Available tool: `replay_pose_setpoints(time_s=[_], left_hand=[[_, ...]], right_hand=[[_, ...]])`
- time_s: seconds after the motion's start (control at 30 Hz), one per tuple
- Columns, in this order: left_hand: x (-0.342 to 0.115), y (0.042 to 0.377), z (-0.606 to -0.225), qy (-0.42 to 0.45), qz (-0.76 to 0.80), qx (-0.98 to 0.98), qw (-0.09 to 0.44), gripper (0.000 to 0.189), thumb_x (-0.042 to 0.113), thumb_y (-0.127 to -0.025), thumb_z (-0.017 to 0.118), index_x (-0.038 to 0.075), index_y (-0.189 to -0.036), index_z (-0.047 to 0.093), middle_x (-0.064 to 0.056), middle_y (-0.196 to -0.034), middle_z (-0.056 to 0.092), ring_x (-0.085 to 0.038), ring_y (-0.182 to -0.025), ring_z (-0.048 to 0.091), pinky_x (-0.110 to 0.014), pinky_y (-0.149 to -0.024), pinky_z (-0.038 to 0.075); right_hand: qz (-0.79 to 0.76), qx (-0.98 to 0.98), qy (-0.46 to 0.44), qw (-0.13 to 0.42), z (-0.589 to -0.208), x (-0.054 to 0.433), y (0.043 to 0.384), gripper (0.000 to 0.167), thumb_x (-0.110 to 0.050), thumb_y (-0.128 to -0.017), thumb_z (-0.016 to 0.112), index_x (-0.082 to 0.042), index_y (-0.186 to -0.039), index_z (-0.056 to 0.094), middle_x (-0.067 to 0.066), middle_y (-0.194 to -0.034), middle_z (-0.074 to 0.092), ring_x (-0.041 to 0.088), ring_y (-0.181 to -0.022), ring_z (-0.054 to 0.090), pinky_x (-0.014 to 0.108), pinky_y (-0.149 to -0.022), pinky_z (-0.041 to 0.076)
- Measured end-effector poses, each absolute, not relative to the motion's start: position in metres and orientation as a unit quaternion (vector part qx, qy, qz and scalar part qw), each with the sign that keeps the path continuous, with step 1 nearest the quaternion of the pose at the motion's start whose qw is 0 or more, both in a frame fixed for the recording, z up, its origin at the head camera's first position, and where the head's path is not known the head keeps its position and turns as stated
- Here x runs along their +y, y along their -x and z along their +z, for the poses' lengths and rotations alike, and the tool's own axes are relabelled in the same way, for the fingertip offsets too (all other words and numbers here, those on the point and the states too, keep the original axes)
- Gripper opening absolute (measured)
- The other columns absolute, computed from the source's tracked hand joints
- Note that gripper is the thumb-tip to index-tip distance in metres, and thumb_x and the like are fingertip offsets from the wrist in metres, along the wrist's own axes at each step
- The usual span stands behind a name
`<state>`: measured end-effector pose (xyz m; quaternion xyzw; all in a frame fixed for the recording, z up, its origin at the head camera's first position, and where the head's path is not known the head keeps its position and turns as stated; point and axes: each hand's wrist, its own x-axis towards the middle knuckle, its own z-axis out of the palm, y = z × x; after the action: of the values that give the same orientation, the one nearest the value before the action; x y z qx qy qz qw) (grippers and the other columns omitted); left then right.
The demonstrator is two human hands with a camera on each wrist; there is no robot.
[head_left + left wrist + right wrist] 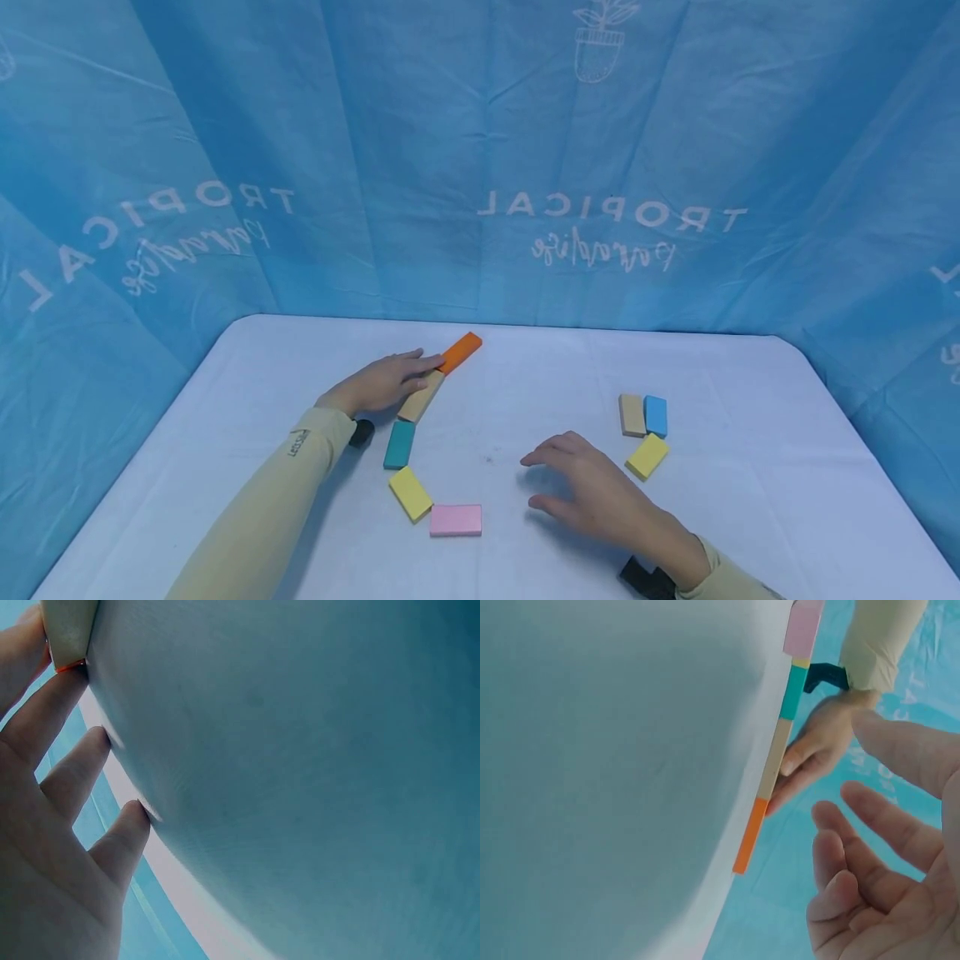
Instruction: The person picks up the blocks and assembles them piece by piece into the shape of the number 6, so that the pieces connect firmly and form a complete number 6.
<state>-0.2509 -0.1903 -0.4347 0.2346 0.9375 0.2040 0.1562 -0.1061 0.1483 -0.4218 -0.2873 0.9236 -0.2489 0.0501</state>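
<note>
My left hand (pixel 386 383) reaches over the curved row of blocks, its fingers extended. Its index fingertip is at the joint between the orange block (pixel 461 353) and the plain wooden block (pixel 422 397), and the thumb lies against the wooden one. From there the row bends toward me through a teal block (pixel 400 445), a yellow block (pixel 411 494) and a pink block (pixel 456 521). Over the table to the right of the row hovers my right hand (pixel 596 492), thumb and fingers spread apart with nothing between them.
Right of centre, a second plain wooden block (pixel 632 416) stands beside a blue block (pixel 656 416), with another yellow block (pixel 647 457) just in front of them. The white table (pixel 540 367) backs onto a blue printed curtain (pixel 420 167).
</note>
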Motion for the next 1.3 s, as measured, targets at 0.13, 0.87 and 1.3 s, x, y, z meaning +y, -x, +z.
replay_pose_setpoints(time_s=[0.13, 0.87, 1.3], left_hand=[[-0.190, 0.251, -0.434, -0.233, 0.202, 0.938, 0.157, 0.054, 0.030, -0.106, 0.052, 0.023, -0.158, 0.036, -0.014, -0.161, 0.033, -0.039, -0.149, 0.026, -0.060, -0.117, 0.027], [-0.190, 0.252, -0.434, -0.238, 0.200, 0.938, 0.154, 0.054, 0.030, -0.107, 0.051, 0.022, -0.158, 0.036, -0.014, -0.161, 0.034, -0.039, -0.149, 0.026, -0.059, -0.118, 0.026], [-0.190, 0.251, -0.435, -0.240, 0.203, 0.937, 0.151, 0.054, 0.029, -0.106, 0.052, 0.022, -0.158, 0.036, -0.012, -0.161, 0.035, -0.038, -0.149, 0.026, -0.059, -0.118, 0.026]], right_hand=[[-0.247, 0.936, 0.250, 0.025, -0.422, 0.157, 0.103, 0.039, -0.030, -0.084, 0.083, -0.021, -0.120, 0.072, -0.013, -0.116, 0.063, 0.007, -0.111, 0.056, 0.033, -0.091, 0.055], [-0.271, 0.954, 0.117, -0.054, -0.425, 0.202, 0.093, 0.040, -0.027, -0.080, 0.087, -0.017, -0.116, 0.073, -0.003, -0.117, 0.066, 0.013, -0.097, 0.063, 0.039, -0.083, 0.055], [-0.252, 0.965, 0.049, -0.050, -0.421, 0.221, 0.096, 0.050, -0.030, -0.082, 0.085, -0.008, -0.124, 0.069, 0.007, -0.111, 0.069, 0.022, -0.097, 0.064, 0.043, -0.077, 0.055]])
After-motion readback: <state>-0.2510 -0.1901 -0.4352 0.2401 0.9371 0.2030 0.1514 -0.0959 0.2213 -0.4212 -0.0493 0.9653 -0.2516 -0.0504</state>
